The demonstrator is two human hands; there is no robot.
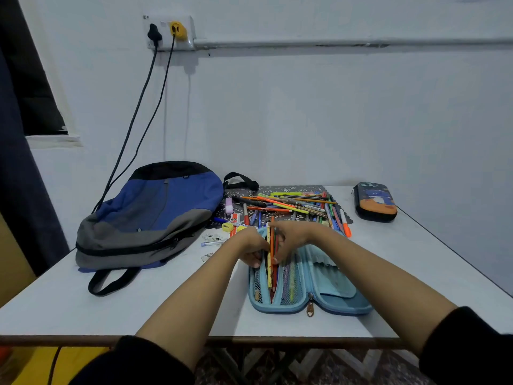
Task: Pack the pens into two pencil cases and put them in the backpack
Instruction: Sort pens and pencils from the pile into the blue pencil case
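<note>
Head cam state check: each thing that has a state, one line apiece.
light blue pencil case: unzipped, lying open flat, partly filled
pencils: partway into its left side
right hand: grips the pencils
left hand: fingers curled at the case's left edge; grip unclear
dark pencil case: closed, far right on the table
backpack: lying flat, zips appear closed
loose pens: piled on the mat, unpacked
black plug, yellow plug: both in the wall socket

Dim, cool light with a bluish cast falls evenly from above; soft shadows sit under the backpack [155, 207] at left and below the socket [169, 31] at upper left; the wide lens bows the table [55, 315] edges; the right hand [291, 237] at centre is blurred at its fingertips; the lower edge looks soft.
</note>
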